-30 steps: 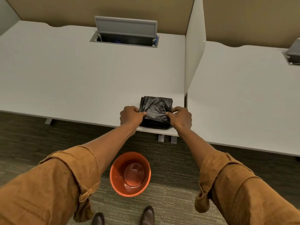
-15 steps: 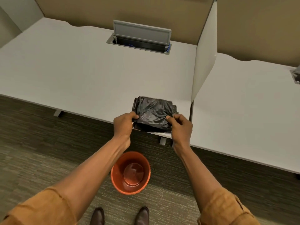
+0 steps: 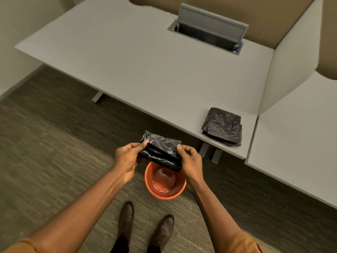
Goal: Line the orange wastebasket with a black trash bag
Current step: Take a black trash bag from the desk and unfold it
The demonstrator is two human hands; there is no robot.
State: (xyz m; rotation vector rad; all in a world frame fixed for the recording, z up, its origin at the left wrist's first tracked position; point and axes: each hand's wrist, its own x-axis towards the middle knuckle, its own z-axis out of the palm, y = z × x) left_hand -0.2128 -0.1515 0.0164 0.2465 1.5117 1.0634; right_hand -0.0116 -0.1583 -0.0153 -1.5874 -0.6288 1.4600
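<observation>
I hold a folded black trash bag [image 3: 161, 152] in both hands, just above the orange wastebasket [image 3: 165, 190]. My left hand [image 3: 127, 159] pinches its left end and my right hand [image 3: 190, 163] grips its right end. The wastebasket stands upright on the carpet in front of my shoes, with nothing inside; the bag hides part of its far rim. A stack of more folded black bags [image 3: 222, 126] lies on the near right corner of the white desk [image 3: 145, 70].
A white divider panel [image 3: 291, 57] separates this desk from a second desk [image 3: 295, 143] on the right. An open cable hatch [image 3: 209, 28] sits at the desk's back. Desk legs [image 3: 209, 152] stand just behind the wastebasket. My shoes [image 3: 144, 227] are near it.
Both hands have lifted one folded bag off the stack on the desk and brought it back and down over the wastebasket. The view has shifted to the left.
</observation>
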